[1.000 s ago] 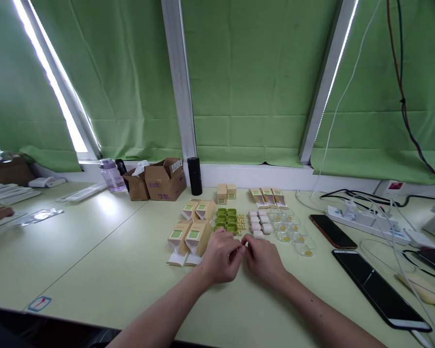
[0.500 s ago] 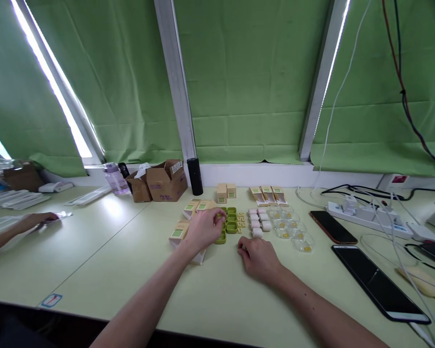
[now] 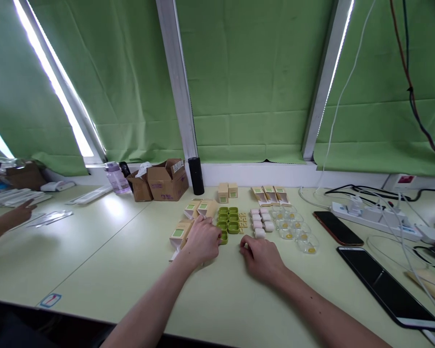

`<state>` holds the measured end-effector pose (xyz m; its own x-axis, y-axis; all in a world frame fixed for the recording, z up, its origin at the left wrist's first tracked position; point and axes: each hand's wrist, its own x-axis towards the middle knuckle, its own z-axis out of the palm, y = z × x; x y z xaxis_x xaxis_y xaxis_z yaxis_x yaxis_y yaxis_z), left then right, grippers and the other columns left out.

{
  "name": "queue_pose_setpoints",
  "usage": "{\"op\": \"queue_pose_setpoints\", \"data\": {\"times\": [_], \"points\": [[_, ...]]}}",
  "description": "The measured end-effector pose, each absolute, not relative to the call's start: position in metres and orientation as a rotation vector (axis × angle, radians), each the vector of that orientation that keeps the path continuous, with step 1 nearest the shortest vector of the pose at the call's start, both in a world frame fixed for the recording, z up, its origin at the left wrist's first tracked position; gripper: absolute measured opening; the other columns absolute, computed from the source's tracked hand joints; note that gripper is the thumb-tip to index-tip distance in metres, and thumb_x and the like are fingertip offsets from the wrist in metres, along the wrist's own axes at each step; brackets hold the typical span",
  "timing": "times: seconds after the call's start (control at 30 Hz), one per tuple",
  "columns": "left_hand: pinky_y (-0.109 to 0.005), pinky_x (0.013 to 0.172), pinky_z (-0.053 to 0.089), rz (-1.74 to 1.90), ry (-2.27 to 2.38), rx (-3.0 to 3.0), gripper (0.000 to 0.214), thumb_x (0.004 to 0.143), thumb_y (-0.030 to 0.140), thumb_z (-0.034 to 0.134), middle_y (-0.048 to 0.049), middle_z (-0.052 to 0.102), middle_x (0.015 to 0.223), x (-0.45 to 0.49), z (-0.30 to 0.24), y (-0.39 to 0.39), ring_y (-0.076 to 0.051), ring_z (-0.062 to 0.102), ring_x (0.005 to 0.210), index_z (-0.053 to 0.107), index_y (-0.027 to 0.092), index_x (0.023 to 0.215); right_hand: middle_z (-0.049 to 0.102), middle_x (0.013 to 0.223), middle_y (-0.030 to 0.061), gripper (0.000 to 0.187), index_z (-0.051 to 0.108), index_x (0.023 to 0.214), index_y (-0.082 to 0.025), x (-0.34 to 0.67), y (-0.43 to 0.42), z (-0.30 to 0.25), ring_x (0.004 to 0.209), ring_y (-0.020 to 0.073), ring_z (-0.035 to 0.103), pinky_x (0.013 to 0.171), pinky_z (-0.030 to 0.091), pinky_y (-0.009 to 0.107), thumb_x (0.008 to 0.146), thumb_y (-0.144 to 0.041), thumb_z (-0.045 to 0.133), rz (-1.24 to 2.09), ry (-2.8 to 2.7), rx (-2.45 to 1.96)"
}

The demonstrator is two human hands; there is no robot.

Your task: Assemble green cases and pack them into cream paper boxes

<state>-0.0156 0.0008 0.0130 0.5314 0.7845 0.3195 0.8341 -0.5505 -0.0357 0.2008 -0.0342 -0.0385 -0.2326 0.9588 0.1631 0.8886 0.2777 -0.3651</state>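
Observation:
My left hand [image 3: 204,239] is bent over the near end of a double row of green square containers [image 3: 233,227]. Its fingers are closed beside the nearest container, and what they may hold is hidden. Open beige cartons [image 3: 179,234] with green labels stand behind and left of that hand, partly covered by it. My right hand [image 3: 261,257] rests on the table with curled fingers; its fingertips hide whatever may be in them. Just beyond it are small white and pinkish rounded blocks [image 3: 260,233]. Tiny yellowish pieces [image 3: 242,224] lie in a column between containers and blocks.
Clear plastic cups with yellow bits [image 3: 308,245] stand to the right, near two phones [image 3: 338,227] and a power strip [image 3: 373,220]. Flattened-looking cartons [image 3: 270,195], a black cylinder [image 3: 196,176] and a cardboard box [image 3: 167,181] are at the back. Another person's hand [image 3: 16,216] is far left.
My left hand has come down and toward me, uncovering more of the green containers. My right hand stays almost still. The other person's hand has moved left, off the clear packets.

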Motion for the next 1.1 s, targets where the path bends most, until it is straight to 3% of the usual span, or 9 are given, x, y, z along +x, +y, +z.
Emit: {"op": "queue_pose_setpoints", "data": {"times": [0.3,0.5,0.67,0.8,0.9,1.1], "points": [[-0.042,0.080,0.035,-0.427,-1.326,-2.646,0.021,0.069,0.008,0.069,-0.0063,0.059,0.059,-0.012,0.003,0.001,-0.028,0.061,0.074,0.061,0.021,0.055,0.077,0.098,0.0012,0.011,0.064,0.103,-0.026,0.204,-0.032,-0.043,0.088,0.0208,0.069,0.070,0.038,0.029,0.095,-0.019,0.061,0.274,-2.085,-1.547],[-0.040,0.076,0.032,-0.573,-1.114,-2.691,0.023,0.070,0.005,0.068,-0.0047,0.061,0.058,-0.004,-0.005,-0.006,-0.025,0.056,0.073,0.057,0.021,0.058,0.073,0.117,0.0041,0.028,0.062,0.115,-0.026,0.205,-0.030,-0.048,0.090,0.0203,0.071,0.079,0.051,0.032,0.090,-0.016,0.062,0.316,-1.999,-1.400],[-0.040,0.074,0.032,-0.656,-0.873,-2.629,0.017,0.078,0.007,0.065,-0.0051,0.066,0.064,0.004,-0.008,-0.012,-0.025,0.054,0.075,0.060,0.021,0.069,0.070,0.129,0.0087,0.051,0.056,0.133,-0.026,0.206,-0.028,-0.051,0.105,0.0256,0.071,0.085,0.058,0.037,0.084,-0.018,0.068,0.406,-1.930,-1.322],[-0.040,0.074,0.034,-0.764,-0.752,-2.584,0.015,0.087,0.010,0.061,-0.0055,0.065,0.067,0.005,-0.008,-0.015,-0.024,0.054,0.076,0.064,0.020,0.076,0.070,0.128,0.0100,0.047,0.056,0.131,-0.026,0.207,-0.029,-0.048,0.110,0.0268,0.070,0.084,0.061,0.038,0.086,-0.019,0.065,0.488,-1.854,-1.197],[-0.041,0.079,0.040,-0.987,-0.755,-2.579,0.014,0.091,0.013,0.059,-0.0070,0.070,0.077,0.002,-0.004,-0.016,-0.026,0.057,0.084,0.070,0.020,0.095,0.070,0.129,0.0105,0.044,0.058,0.131,-0.026,0.208,-0.032,-0.041,0.111,0.0262,0.069,0.084,0.063,0.039,0.088,-0.020,0.063,0.518,-1.756,-1.086],[-0.050,0.097,0.047,-1.346,-0.843,-2.598,0.036,0.087,0.016,0.065,-0.0120,0.075,0.113,-0.001,0.015,-0.014,-0.031,0.060,0.105,0.063,0.020,0.123,0.071,0.126,0.0095,0.040,0.060,0.128,-0.028,0.212,-0.034,-0.030,0.106,0.0253,0.070,0.084,0.063,0.040,0.089,-0.021,0.065,0.486,-1.590,-0.953]]}}
